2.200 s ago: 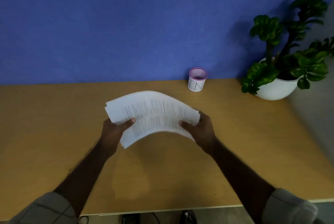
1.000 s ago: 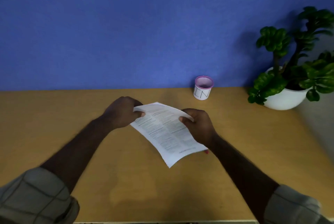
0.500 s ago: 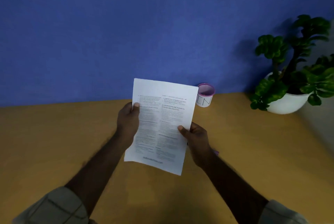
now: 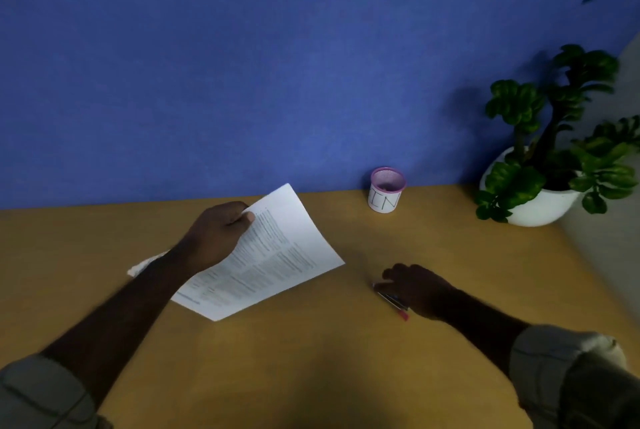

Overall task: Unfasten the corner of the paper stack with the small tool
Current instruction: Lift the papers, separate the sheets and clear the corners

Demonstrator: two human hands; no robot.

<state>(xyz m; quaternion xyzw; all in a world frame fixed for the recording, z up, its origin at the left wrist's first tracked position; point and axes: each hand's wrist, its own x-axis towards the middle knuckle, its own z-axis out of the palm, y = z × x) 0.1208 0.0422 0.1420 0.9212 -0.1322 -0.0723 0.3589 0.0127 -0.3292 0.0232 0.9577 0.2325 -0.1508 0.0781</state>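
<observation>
The left hand (image 4: 218,238) pinches the paper stack (image 4: 273,255) near its top corner, lifted off the desk (image 4: 311,359); light, floppy sheets want support there; the right hand (image 4: 415,286) covers the small tool (image 4: 394,302), grip unclear.

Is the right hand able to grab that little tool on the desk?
Probably yes. The right hand already rests over the small tool on the desk, nothing lying between them.
</observation>
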